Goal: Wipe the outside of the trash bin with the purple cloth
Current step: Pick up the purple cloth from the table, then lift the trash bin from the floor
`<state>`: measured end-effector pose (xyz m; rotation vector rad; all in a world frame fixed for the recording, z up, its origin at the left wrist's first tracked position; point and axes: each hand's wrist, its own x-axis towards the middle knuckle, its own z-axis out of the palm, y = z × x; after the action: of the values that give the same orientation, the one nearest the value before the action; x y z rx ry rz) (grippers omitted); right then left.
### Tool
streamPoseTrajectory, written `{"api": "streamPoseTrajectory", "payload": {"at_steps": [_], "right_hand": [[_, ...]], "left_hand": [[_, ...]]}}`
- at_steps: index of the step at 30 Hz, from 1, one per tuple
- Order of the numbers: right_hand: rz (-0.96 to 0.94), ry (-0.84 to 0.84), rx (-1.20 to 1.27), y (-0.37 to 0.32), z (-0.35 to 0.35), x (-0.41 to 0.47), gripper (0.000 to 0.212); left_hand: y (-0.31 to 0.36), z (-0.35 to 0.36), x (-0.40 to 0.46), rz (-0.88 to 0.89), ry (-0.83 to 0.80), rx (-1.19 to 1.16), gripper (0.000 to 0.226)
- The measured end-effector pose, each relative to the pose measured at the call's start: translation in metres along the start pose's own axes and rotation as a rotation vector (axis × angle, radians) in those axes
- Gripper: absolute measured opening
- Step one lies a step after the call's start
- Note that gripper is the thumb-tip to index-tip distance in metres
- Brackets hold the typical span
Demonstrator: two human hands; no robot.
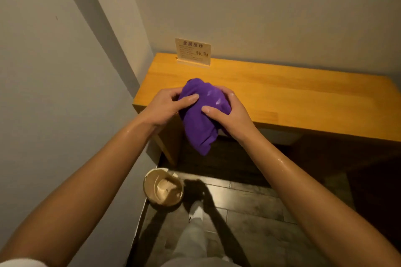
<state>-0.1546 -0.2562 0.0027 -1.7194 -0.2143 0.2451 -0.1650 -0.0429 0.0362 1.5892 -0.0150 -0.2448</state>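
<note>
A bunched purple cloth (pixel 200 115) hangs in the air in front of the wooden table's near left corner. My left hand (pixel 166 105) grips its left side and my right hand (pixel 229 112) grips its right side, thumbs pressed into the fabric. The lower end of the cloth dangles below both hands. Far below, on the dark floor beside the left wall, stands a small round beige trash bin (pixel 163 188), seen from above with its open top facing me. Neither hand touches the bin.
A wooden table (pixel 282 97) runs along the back wall, with a small upright sign card (pixel 192 51) at its rear left. The grey wall (pixel 54 93) is close on the left. My leg and white shoe (pixel 196 212) stand right of the bin on the dark floor.
</note>
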Motion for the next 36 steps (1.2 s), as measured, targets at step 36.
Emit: {"api": "streamPoseTrajectory", "payload": {"at_steps": [36], "right_hand": [[0.525, 0.049, 0.45, 0.592, 0.158, -0.03, 0.055]], "left_hand": [[-0.689, -0.039, -0.076, -0.476, -0.102, 0.764, 0.074]]}}
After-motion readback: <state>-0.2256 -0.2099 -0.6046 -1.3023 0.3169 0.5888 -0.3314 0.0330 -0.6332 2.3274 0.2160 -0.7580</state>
